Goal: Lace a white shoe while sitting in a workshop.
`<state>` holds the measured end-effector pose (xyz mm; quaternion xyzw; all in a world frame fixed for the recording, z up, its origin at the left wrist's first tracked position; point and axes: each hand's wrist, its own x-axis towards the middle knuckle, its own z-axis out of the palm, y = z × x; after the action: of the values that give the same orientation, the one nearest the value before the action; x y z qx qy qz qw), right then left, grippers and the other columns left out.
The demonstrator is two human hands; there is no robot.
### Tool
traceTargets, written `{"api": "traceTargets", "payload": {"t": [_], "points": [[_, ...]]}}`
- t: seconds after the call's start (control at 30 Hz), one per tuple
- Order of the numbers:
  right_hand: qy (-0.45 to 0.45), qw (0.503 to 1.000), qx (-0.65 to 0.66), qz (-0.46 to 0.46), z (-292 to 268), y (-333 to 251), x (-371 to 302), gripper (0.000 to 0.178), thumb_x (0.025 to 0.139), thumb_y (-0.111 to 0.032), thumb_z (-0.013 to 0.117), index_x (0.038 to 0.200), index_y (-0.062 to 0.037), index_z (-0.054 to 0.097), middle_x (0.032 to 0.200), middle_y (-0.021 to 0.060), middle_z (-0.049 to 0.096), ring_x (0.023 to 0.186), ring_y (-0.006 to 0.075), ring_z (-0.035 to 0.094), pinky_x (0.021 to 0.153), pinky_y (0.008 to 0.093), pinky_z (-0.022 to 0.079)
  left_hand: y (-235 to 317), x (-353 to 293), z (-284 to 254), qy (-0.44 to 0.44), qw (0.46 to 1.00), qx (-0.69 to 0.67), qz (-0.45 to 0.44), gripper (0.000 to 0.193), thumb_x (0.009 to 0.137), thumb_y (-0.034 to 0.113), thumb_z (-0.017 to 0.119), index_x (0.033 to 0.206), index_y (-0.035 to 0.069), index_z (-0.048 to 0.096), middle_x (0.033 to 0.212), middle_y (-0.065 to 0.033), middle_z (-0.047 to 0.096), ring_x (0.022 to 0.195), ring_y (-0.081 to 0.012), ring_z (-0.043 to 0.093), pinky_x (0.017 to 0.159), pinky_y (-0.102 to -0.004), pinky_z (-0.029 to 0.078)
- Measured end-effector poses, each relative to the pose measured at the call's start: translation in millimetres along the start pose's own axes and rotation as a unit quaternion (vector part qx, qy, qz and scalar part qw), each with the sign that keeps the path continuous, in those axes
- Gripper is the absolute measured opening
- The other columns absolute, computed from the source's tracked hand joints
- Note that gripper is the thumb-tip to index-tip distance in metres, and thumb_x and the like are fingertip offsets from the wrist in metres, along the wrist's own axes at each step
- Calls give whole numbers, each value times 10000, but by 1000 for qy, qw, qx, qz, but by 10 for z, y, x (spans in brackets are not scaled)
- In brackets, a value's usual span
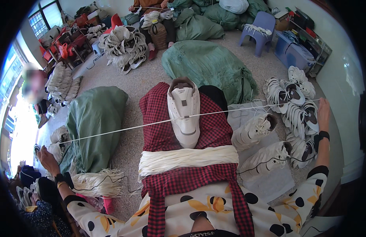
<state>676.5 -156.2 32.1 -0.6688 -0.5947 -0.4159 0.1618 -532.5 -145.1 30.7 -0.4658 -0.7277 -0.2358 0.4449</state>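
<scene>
A long white shoelace (147, 124) is stretched across the view, pulled nearly straight between my outspread arms. My left hand (48, 160) pinches one end at the far left. At the right side my right hand (323, 112) grips the other end, raised above heaps of shoes. Beneath the lace a white sneaker (184, 114) rests on my lap, toe toward me, its eyelets unlaced and its collar lined in brown. The lace crosses over its front part. A thick bundle of white shoelaces (189, 158) lies across my red-and-black checked apron (155, 106).
Laced white sneakers (254, 132) stand on a sheet at my right, beside stacked shoes (295, 98). Green sacks (98, 114) lie at left and ahead. More laces (98, 182) hang at lower left. Beyond are a purple chair (260, 31), a blue bin (291, 51) and other seated people.
</scene>
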Motion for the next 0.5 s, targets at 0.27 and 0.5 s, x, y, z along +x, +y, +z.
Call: {"api": "traceTargets", "payload": {"t": [0.27, 0.5], "points": [[48, 884, 421, 197, 112, -1933, 276, 322, 890, 94, 515, 1108, -43, 707, 1089, 93, 724, 978, 187, 681, 868, 307, 521, 1715, -106, -131, -27, 928, -324, -181, 250, 985, 171, 538, 1133, 51, 699, 1059, -113, 706, 950, -217, 668, 842, -331, 512], [-152, 626, 761, 79, -316, -4477, 674, 136, 913, -45, 628, 1001, 12, 714, 869, 80, 721, 831, 145, 706, 745, 272, 562, 4116, -321, -717, -318, 635, -699, -78, 151, 960, 61, 616, 1060, -2, 709, 951, -49, 714, 824, -91, 651, 750, -238, 532]]}}
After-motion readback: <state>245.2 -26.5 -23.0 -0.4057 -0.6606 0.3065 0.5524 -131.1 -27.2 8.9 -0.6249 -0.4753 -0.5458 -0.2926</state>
